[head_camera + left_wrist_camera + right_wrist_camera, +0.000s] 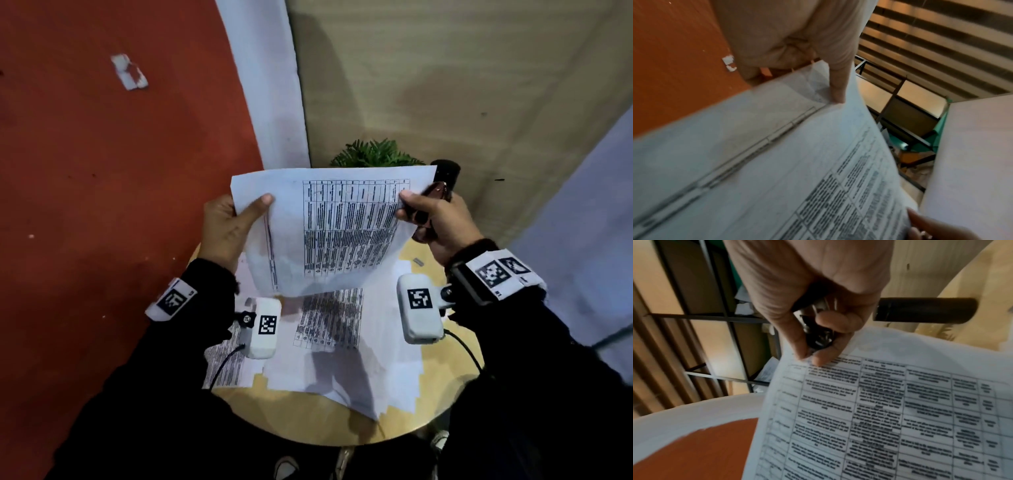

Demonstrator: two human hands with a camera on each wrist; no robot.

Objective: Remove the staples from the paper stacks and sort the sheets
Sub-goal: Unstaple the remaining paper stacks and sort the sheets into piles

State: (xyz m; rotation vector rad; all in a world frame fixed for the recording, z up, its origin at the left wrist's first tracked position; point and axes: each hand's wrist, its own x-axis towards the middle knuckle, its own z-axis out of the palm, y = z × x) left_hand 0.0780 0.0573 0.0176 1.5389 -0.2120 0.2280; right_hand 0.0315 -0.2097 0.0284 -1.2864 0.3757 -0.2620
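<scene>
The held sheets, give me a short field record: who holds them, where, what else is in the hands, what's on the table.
held sheets: printed sheets with a table of text, lifted above the table
left hand: thumb pinches the left edge
right hand: thumb and finger pinch the right edge; same hand grips a dark staple remover
staple: none visible on the held sheets
table: round wooden table, loose printed sheets spread under the held ones
behind: green plant
</scene>
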